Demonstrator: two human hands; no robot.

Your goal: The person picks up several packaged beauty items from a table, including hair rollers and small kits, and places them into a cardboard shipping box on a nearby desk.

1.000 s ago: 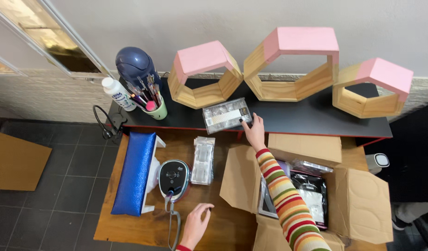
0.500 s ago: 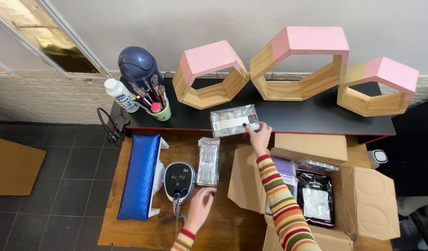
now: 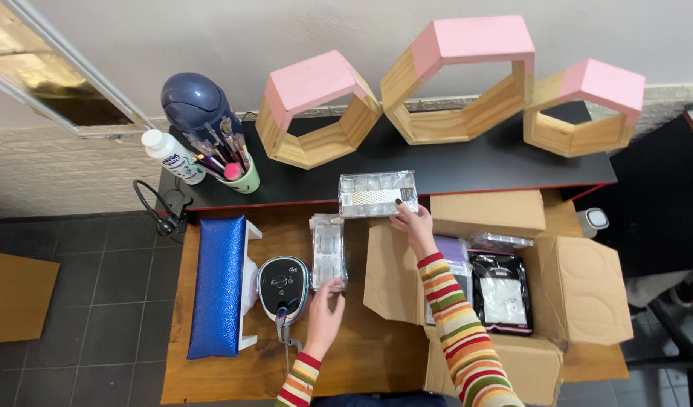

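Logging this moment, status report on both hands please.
Left hand touching clear narrow plastic pack. Right hand on clear rectangular plastic box. Nothing blocking.
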